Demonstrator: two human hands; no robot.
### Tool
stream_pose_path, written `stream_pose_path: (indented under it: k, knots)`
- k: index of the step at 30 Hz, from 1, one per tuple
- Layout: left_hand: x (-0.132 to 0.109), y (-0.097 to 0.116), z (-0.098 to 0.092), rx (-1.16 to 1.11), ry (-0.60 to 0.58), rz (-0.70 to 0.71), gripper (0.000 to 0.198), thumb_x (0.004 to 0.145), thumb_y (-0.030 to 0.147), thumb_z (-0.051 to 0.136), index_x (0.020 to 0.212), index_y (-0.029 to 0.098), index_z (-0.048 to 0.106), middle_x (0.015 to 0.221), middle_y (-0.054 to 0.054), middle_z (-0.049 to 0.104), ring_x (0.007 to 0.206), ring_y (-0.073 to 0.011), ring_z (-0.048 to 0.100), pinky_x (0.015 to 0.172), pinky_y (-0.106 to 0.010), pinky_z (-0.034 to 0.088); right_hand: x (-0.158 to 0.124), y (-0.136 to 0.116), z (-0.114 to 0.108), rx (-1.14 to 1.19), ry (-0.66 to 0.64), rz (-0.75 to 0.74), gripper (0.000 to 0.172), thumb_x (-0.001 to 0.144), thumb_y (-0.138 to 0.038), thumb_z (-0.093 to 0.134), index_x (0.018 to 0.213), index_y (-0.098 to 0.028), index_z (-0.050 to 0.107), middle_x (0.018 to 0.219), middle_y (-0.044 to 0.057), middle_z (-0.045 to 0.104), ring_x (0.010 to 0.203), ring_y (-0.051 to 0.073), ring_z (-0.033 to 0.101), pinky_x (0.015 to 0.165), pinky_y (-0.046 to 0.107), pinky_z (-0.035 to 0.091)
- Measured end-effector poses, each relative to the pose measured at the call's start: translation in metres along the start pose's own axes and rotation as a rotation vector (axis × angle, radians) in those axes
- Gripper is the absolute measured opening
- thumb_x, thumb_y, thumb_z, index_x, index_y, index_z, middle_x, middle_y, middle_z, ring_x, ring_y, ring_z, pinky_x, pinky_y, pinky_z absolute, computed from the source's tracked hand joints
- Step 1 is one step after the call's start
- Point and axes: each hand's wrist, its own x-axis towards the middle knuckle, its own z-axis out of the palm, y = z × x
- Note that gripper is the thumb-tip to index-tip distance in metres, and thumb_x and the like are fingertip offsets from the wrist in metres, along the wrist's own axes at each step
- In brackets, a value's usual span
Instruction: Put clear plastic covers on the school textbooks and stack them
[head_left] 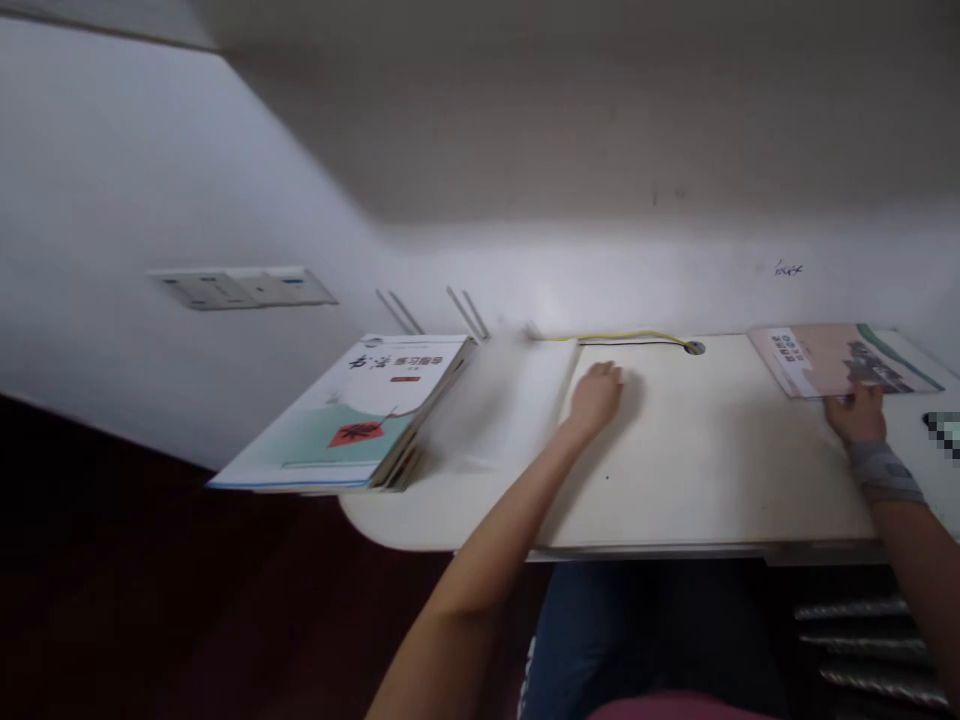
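Observation:
My left hand [597, 400] is low over the white desk, slightly blurred, its fingers loosely bent with nothing visible in them. Beside it on the left is a whitish, smeared sheet-like thing [499, 405], whose kind I cannot make out. Over on the right, my right hand [859, 413], with a grey band at the wrist, has its fingers on the front edge of a pink book [817, 360]. This thin paperback shows a dark picture and a green corner. Whether its underside is gripped is hidden.
A stack of books [375, 410] overhangs the left end of the desk [697, 450]. A yellow cord [637, 334] runs along the wall to a round hole [695, 348]. Wall sockets [247, 288] are at left. A pixelated object [946, 430] lies at the right edge.

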Motion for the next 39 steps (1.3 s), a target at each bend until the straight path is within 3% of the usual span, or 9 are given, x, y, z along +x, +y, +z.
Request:
stream_pose_path:
  k: [4,6,11,18,25,28,31,35,39]
  knots:
    - [-0.047,-0.063,-0.055,0.27,0.128,-0.253,0.032,0.08,0.015,0.05,0.11,0.01,0.055,0.138,-0.023,0.039,0.134,-0.038,0.025,0.105,-0.053,0.021,-0.01,-0.029,-0.006,0.06,0.011,-0.027,0.059,0.087,-0.041,0.034,0.132,-0.003,0.041,0.134,0.032,0.034,0.122,0.033,0.042,0.088,0.044,0.042]
    - [-0.059,-0.08,-0.062,0.338,0.12,-0.319,0.025,0.081,0.021,0.051,0.103,0.012,0.059,0.126,-0.022,0.052,0.124,-0.0357,0.042,0.098,-0.047,0.033,-0.027,-0.056,-0.006,0.095,-0.034,-0.156,0.057,0.087,-0.04,0.033,0.13,-0.004,0.043,0.135,0.026,0.039,0.131,0.029,0.033,0.098,0.041,0.037]
    - [-0.061,-0.09,-0.069,0.371,0.068,-0.36,0.019,0.08,0.03,0.052,0.078,0.017,0.066,0.096,-0.016,0.068,0.098,-0.0294,0.061,0.081,-0.034,0.043,-0.102,-0.143,-0.01,0.113,-0.265,-0.604,0.046,0.09,-0.037,0.03,0.125,-0.016,0.052,0.131,0.01,0.053,0.123,0.02,0.045,0.103,0.035,0.037]
    - [-0.062,-0.075,-0.083,0.259,0.124,-0.402,0.017,0.077,0.018,0.048,0.071,0.015,0.063,0.083,-0.017,0.069,0.09,-0.0297,0.064,0.075,-0.036,0.045,-0.189,-0.23,-0.04,0.223,-0.418,-0.9,0.043,0.094,-0.04,0.025,0.129,-0.034,0.05,0.136,-0.004,0.049,0.127,0.022,0.042,0.104,0.042,0.04]
    - [-0.078,0.014,-0.062,-0.4,0.011,-0.187,0.029,0.088,0.031,0.038,0.11,0.016,0.047,0.07,-0.003,0.068,0.051,-0.0113,0.062,0.051,-0.021,0.048,-0.242,-0.29,-0.044,0.919,-0.324,-0.505,0.091,0.078,-0.043,0.062,0.146,-0.016,0.007,0.147,0.016,0.029,0.132,0.032,0.035,0.102,0.05,0.04]
    - [-0.1,0.054,-0.079,-0.88,-0.035,0.018,0.034,0.082,0.035,0.052,0.109,0.016,0.048,0.057,0.003,0.062,0.039,-0.0087,0.053,0.042,-0.018,0.042,-0.233,-0.286,-0.048,1.001,-0.168,-0.347,0.07,0.085,-0.038,0.053,0.143,-0.016,0.02,0.142,0.016,0.037,0.127,0.027,0.041,0.102,0.047,0.039]
    - [-0.127,0.059,-0.113,-0.987,0.073,0.077,0.036,0.076,0.032,0.06,0.108,0.016,0.055,0.045,0.008,0.051,0.033,-0.0063,0.044,0.035,-0.015,0.034,-0.204,-0.255,-0.06,0.904,0.076,-0.327,0.05,0.089,-0.031,0.048,0.136,-0.019,0.036,0.131,0.014,0.049,0.122,0.025,0.046,0.101,0.048,0.039]
    - [-0.148,0.016,-0.14,-0.914,0.235,-0.03,0.042,0.072,0.029,0.064,0.112,0.018,0.058,0.042,0.009,0.047,0.034,-0.0054,0.04,0.036,-0.015,0.032,-0.166,-0.195,-0.095,0.639,0.383,-0.488,0.035,0.089,-0.02,0.047,0.124,-0.024,0.053,0.129,0.01,0.052,0.125,0.025,0.044,0.102,0.049,0.037]
    - [-0.142,-0.042,-0.118,-0.626,0.131,-0.204,0.053,0.073,0.034,0.061,0.12,0.01,0.052,0.054,0.004,0.056,0.044,-0.0094,0.049,0.044,-0.02,0.042,-0.158,-0.146,-0.131,0.333,0.401,-0.717,0.039,0.085,-0.014,0.052,0.12,-0.03,0.057,0.13,0.004,0.054,0.126,0.026,0.043,0.108,0.054,0.024]
